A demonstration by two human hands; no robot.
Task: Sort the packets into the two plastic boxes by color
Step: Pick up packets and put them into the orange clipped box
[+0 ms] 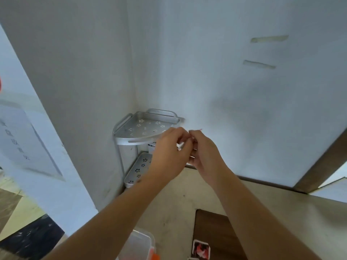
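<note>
Nearest, a clear box [139, 244] sits on the counter [174, 203], well below the fingers, contents mostly hidden; a red packet [201, 249] lies beside it. Both hands meet high by the rack [144, 126]. Left hand [170, 149] and right hand [203, 147] fingers pinch small packets [180, 146]: likely light, flimsy, best taken by the edges.

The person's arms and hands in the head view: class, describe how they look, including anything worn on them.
Both forearms are bare up to the frame's lower edge: no sleeves, gloves, watch or bracelets show. The left hand and right hand also look bare, though whether any ring is worn cannot be told. A small dark mark sits on the left forearm near the wrist. Nothing else marks either arm.
</note>
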